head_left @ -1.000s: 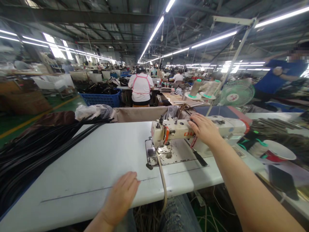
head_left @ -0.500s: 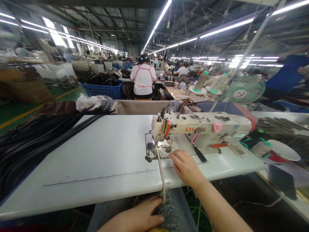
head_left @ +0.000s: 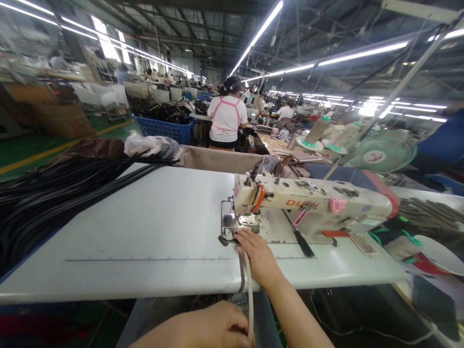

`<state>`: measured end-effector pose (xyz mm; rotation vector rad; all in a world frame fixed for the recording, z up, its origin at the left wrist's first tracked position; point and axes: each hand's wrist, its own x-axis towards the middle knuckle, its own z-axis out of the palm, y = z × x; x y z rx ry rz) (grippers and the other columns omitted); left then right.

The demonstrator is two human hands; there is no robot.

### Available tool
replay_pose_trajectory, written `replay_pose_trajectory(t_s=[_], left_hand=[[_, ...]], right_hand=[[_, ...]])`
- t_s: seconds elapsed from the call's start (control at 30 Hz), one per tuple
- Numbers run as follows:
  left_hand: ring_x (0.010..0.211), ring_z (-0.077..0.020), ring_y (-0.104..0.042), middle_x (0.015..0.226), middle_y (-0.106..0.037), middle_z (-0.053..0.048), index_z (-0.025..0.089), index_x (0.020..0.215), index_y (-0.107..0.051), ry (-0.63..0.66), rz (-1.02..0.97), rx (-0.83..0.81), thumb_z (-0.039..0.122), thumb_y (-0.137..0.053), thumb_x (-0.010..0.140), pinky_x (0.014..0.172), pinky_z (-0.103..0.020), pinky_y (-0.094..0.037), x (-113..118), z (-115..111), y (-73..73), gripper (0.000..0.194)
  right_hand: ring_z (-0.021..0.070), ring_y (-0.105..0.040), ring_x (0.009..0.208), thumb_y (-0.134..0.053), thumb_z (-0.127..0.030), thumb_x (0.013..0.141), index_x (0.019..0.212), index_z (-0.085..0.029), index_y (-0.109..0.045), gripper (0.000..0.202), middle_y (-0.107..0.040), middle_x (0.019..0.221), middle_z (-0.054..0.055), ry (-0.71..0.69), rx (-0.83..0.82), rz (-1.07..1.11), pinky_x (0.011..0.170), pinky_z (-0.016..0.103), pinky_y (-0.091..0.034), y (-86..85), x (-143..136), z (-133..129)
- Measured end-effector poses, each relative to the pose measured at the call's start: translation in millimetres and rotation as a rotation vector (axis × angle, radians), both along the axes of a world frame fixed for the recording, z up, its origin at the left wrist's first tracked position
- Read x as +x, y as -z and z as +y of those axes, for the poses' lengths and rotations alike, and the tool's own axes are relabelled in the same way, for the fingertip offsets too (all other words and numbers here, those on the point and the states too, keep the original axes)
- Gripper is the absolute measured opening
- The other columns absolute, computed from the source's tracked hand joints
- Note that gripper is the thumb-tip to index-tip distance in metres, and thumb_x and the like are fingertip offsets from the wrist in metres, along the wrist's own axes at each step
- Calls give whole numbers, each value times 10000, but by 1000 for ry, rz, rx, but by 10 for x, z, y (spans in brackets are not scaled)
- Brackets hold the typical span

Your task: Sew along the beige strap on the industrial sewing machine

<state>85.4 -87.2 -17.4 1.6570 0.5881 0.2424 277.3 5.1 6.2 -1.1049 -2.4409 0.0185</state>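
Observation:
A sewing machine (head_left: 311, 200) stands on the white table (head_left: 152, 227). A narrow pale strip (head_left: 250, 290) runs from near its needle plate down over the table's front edge. My right hand (head_left: 258, 253) lies at the strip's upper part, just in front of the needle area, with its fingers closed on it. Below the table edge, over my lap, my left hand (head_left: 224, 324) has its fingers curled round the lower part of the strip. A dark-handled brush (head_left: 302, 241) lies on the machine bed to the right of my right hand.
Long black strips (head_left: 72, 203) are heaped along the table's left side. Thread cones (head_left: 318, 130) and a fan (head_left: 380, 151) stand behind the machine. A blue crate (head_left: 166, 128) and a seated person in white (head_left: 227, 118) are farther back. A thread cone and white dish (head_left: 438, 253) sit at right.
My right hand has moved left onto the strip near the needle area. My left hand has moved slightly lower, now with the strip in its curled fingers. The view has shifted.

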Motion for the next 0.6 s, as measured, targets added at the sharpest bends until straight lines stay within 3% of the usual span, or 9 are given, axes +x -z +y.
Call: replay_pose_trajectory(t_s=[0.17,0.3,0.5,0.6], left_hand=[[880,-218,-691,888,-756,-4,242,953,-812,-108,132,-72,295,-685,784,829,-298,-525,-136,-25,702,219],[942,-249,-683,957,-765,-27,234,951,-806,-191,218,-80,363,-717,795,879,-336,-521,-177,-12,1075,221],[983,-241,-655,974,-731,-19,254,1098,-798,-191,45,-44,402,-663,842,921,-344,-499,-117,36,1263,325],[897,-224,-618,887,-677,-5,255,1018,-790,-200,81,-63,426,-668,823,871,-349,-494,-141,80,1275,287]], right_hand=[[310,-585,1398,-502,-245,1081,1407,-226,-662,363,-678,1423,137,3,21,23,1098,546,-559,31,14,10],[294,-607,1376,-485,-219,1079,1379,-225,-675,355,-693,1403,120,-18,15,38,1116,532,-558,61,34,16],[302,-639,1337,-495,-248,1079,1352,-236,-690,336,-702,1389,116,2,12,39,1086,542,-587,90,64,37],[309,-643,1332,-492,-261,1081,1360,-250,-687,340,-697,1397,109,14,5,30,1072,544,-599,96,79,47]])
